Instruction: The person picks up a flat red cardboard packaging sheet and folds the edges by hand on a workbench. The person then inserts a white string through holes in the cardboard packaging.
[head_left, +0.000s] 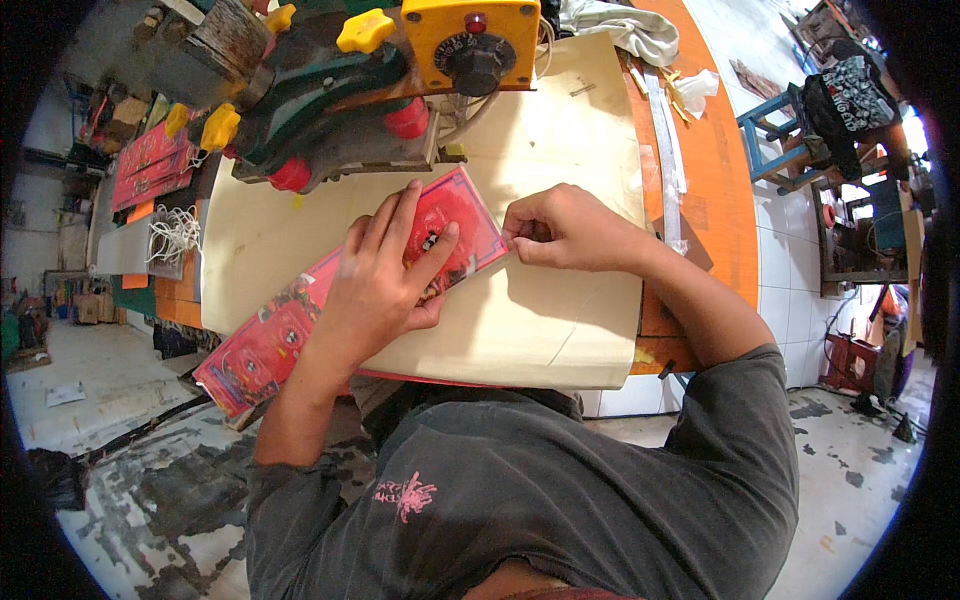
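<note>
A long red printed strip [323,293], apparently card or plastic sheet with small pictures on it, lies slantwise over the pale table cover. Its lower left end sticks out past the table's near edge. My left hand [378,275] rests on the strip with fingers stretched out, pressing it down. At the strip's right end is my right hand [565,228], its fingers curled into a pinch against the edge. What those fingertips hold, if anything, is too small to make out.
Just beyond the strip stands a dark green machine [330,100] with yellow knobs and a yellow dial box [472,45]. More red printed sheets [153,165] and a white cord bundle [175,235] sit at left. A metal ruler [664,150] lies at right, near a blue stool [775,140].
</note>
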